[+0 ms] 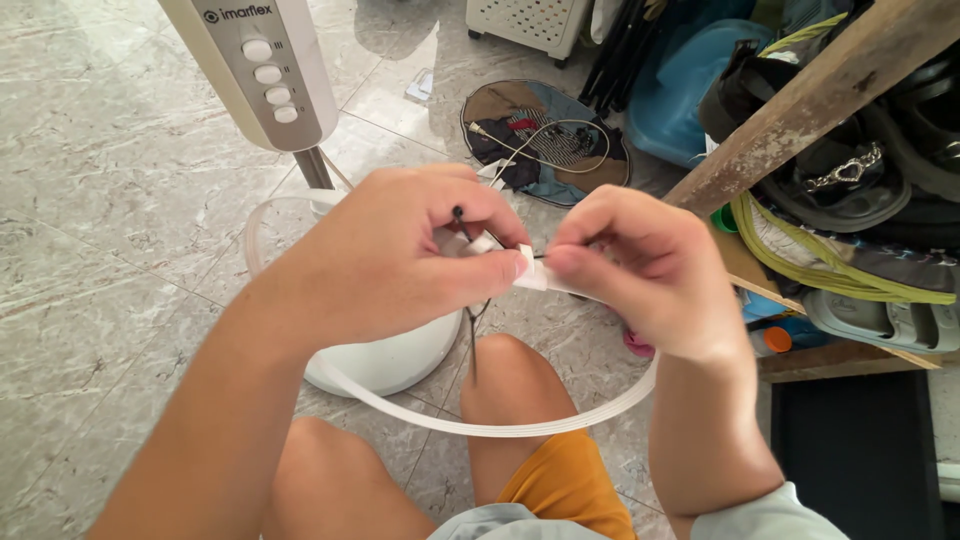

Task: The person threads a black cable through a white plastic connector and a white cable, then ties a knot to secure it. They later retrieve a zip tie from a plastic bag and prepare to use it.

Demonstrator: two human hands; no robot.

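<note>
Both hands met at chest height above the knees. The left hand (400,265) pinched a thin black wire (472,330) that hung straight down, and the right hand (630,265) pinched the white band's (480,425) end just beside it. The band looped below both wrists, its free end between the fingertips.
</note>
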